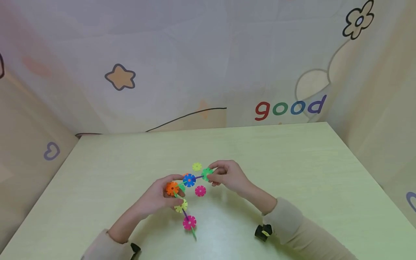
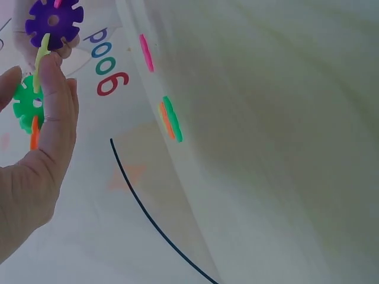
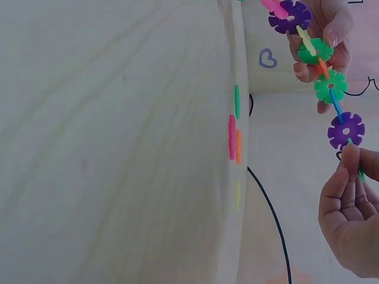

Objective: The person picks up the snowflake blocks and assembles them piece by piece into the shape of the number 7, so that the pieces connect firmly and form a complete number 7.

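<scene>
A chain of interlocked plastic snowflake discs hangs between the two hands above the table. My left hand [image 1: 159, 193] holds it near the middle, around an orange disc [image 1: 172, 188], its thumb by a yellow disc [image 1: 180, 206]. Below that dangle a pink disc [image 1: 189, 222] and an edge-on green one [image 1: 194, 234]. The right hand [image 1: 232, 176] pinches the green disc [image 1: 207, 174] at the other end, joined through a purple disc [image 3: 346, 131] to a blue disc [image 1: 189, 180]. In the left wrist view, the left fingers partly cover a green disc [image 2: 28, 103].
Loose discs lie on the table [image 1: 292, 162] behind and under the chain: one yellow [image 1: 196, 166], one pink [image 1: 200, 191], plus orange [image 3: 238, 147] and green [image 3: 237, 102] ones. A printed curtain [image 1: 182, 65] encloses the back and sides. Black wrist gear [image 1: 263, 232] sits by the right sleeve.
</scene>
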The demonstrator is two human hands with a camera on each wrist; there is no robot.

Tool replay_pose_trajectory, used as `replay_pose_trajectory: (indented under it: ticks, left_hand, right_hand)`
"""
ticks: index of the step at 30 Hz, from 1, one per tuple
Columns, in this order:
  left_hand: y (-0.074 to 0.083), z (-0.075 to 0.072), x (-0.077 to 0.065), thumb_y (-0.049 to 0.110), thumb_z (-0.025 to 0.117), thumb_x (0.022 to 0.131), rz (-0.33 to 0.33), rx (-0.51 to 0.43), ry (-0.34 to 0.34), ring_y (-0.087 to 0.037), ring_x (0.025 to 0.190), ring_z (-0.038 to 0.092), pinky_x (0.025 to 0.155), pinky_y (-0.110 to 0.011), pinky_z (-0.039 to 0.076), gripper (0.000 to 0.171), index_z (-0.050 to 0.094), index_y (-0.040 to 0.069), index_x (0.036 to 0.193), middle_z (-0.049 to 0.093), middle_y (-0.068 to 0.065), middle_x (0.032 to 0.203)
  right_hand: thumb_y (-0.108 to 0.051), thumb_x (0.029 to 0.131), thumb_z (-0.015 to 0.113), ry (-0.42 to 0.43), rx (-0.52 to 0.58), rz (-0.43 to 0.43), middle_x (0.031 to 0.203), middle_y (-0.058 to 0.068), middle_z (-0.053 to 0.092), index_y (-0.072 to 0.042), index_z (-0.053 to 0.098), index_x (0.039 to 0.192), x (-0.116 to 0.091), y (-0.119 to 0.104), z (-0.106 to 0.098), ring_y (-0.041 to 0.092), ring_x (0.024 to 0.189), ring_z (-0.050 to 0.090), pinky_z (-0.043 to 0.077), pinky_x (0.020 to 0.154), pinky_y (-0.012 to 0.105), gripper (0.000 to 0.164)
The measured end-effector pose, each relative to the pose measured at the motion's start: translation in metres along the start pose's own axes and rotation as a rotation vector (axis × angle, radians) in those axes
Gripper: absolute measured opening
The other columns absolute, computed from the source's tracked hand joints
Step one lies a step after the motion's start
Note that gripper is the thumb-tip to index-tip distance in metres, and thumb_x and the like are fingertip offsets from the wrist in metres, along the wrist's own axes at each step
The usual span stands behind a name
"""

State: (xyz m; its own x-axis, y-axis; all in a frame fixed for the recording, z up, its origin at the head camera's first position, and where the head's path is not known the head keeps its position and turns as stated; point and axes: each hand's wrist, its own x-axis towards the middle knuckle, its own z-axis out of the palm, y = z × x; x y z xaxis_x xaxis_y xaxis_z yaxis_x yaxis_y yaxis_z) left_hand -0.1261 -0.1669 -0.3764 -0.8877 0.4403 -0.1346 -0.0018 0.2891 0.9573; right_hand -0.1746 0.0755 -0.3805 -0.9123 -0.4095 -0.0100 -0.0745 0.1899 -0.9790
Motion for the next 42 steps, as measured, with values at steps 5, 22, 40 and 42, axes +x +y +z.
replay_pose_trajectory:
  ticks: [5, 22, 40, 42]
  left_hand:
    - [0.001, 0.005, 0.004, 0.014, 0.066, 0.084, -0.021, 0.105, 0.022, -0.025, 0.059, 0.059, 0.059, -0.034, 0.052, 0.059, 0.039, -0.001, 0.133, 0.059, -0.006, 0.073]
    - [0.006, 0.006, 0.012, 0.019, 0.059, 0.089, 0.032, 0.154, -0.064, -0.023, 0.056, 0.055, 0.051, -0.030, 0.051, 0.021, 0.058, -0.001, 0.096, 0.060, -0.013, 0.081]
    - [0.003, 0.010, 0.021, 0.021, 0.046, 0.096, 0.137, 0.276, -0.155, -0.011, 0.053, 0.043, 0.046, -0.020, 0.033, 0.021, 0.052, 0.001, 0.095, 0.047, 0.000, 0.060]
    - [0.004, 0.010, 0.020, 0.020, 0.046, 0.096, 0.144, 0.276, -0.158, -0.011, 0.053, 0.043, 0.046, -0.020, 0.033, 0.020, 0.053, 0.001, 0.095, 0.047, 0.000, 0.060]
  right_hand:
    - [-0.002, 0.082, 0.065, 0.011, 0.010, 0.002, 0.077, 0.012, 0.067, 0.007, 0.060, 0.104, 0.000, 0.000, 0.002, 0.033, 0.070, 0.064, 0.054, 0.069, 0.031, 0.023]
    - [-0.002, 0.082, 0.065, -0.019, -0.012, -0.042, 0.076, 0.011, 0.066, 0.006, 0.062, 0.106, -0.002, -0.003, 0.001, 0.026, 0.065, 0.064, 0.054, 0.067, 0.031, 0.025]
    - [-0.005, 0.084, 0.064, -0.085, -0.083, -0.102, 0.075, 0.021, 0.063, 0.005, 0.064, 0.106, -0.006, -0.012, 0.006, 0.038, 0.068, 0.062, 0.052, 0.068, 0.047, 0.025]
    - [-0.004, 0.084, 0.064, -0.091, -0.095, -0.111, 0.076, 0.020, 0.064, 0.005, 0.064, 0.107, -0.006, -0.011, 0.007, 0.038, 0.068, 0.062, 0.053, 0.062, 0.041, 0.025]
